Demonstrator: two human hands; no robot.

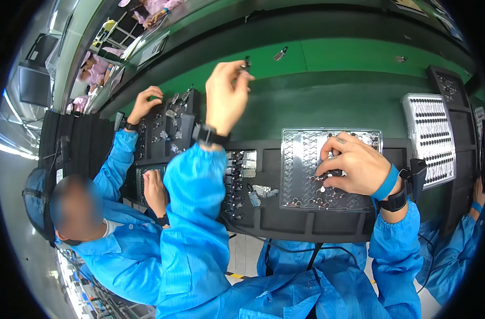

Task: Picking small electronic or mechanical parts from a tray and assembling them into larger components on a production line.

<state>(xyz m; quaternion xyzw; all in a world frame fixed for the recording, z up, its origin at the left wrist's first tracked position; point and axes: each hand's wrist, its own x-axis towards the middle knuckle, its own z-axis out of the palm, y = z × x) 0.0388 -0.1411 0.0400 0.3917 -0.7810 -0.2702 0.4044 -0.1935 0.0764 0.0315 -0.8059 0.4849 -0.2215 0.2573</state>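
Observation:
My left hand point(226, 95) is raised over the green work surface, thumb and forefinger pinched on a small black component point(246, 61). At the right, my right hand point(359, 166) reaches down over a clear plastic tray point(294, 139) with rows of moulded pockets. Its thumb and fingers close together just above small dark parts point(321, 202) in the tray; what they grip, if anything, is hidden. Several small metal and black parts point(254, 198) lie in the black rack left of the tray.
Stacked white trays point(433, 139) filled with dark parts stand at the right. Two small parts, one a silvery component point(280, 53), lie on the green belt point(327, 56). A co-worker point(109, 234) handles parts at the left; another person's arm point(468, 234) shows at far right.

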